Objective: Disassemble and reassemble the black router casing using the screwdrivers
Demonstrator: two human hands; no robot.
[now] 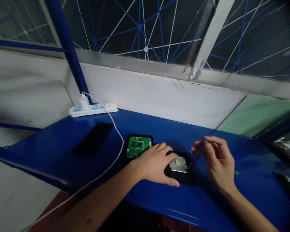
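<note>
My left hand [157,162] lies with fingers apart over the left side of a black case half [183,178], its fingertips touching the case. Inside that case sits a silver metal plate [181,168] with a small yellowish pad [178,162] on it. My right hand [217,158] pinches a screwdriver [197,154], whose thin tip points down at the plate's right corner. Left of the case, a green circuit board [139,145] rests in another black shell, partly covered by my left hand.
On the blue table [106,178] lies a black flat object [93,138]. Behind it are a white power strip [94,109] and plugged-in charger [84,102], with a white cable [118,130] running forward. Small green piece [236,172] lies beyond my right hand; dark items stand at right.
</note>
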